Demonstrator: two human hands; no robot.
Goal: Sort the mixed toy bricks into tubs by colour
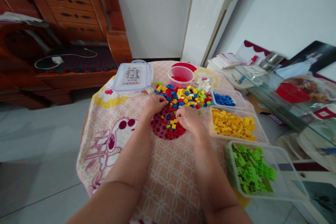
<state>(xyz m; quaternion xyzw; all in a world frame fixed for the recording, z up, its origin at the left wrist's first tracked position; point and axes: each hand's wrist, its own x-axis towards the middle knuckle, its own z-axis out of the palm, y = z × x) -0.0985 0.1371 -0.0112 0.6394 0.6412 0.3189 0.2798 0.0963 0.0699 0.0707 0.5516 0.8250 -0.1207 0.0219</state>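
Note:
A mixed pile of toy building bricks [187, 94] lies on the cloth-covered table, in red, yellow, blue, green and white. At the pile's left edge is my left hand [155, 105], its fingers bent and drawn together against the bricks; what they hold, if anything, I cannot make out. My right hand [188, 118] is closed at the near side of the pile, its fingertips turned inward and their contents hidden. Between the hands, red bricks [176, 133] and a few yellow ones lie loose on a dark red round patch of the cloth [157, 129].
On the right stand clear boxes of blue bricks [223, 99], yellow bricks [232, 124] and green bricks [252, 168]. Behind the pile is a round tub [181, 81] with red bricks, beside white bricks [203, 83]. A lidded box [132, 77] sits back left; a glass shelf [288, 101] borders the right.

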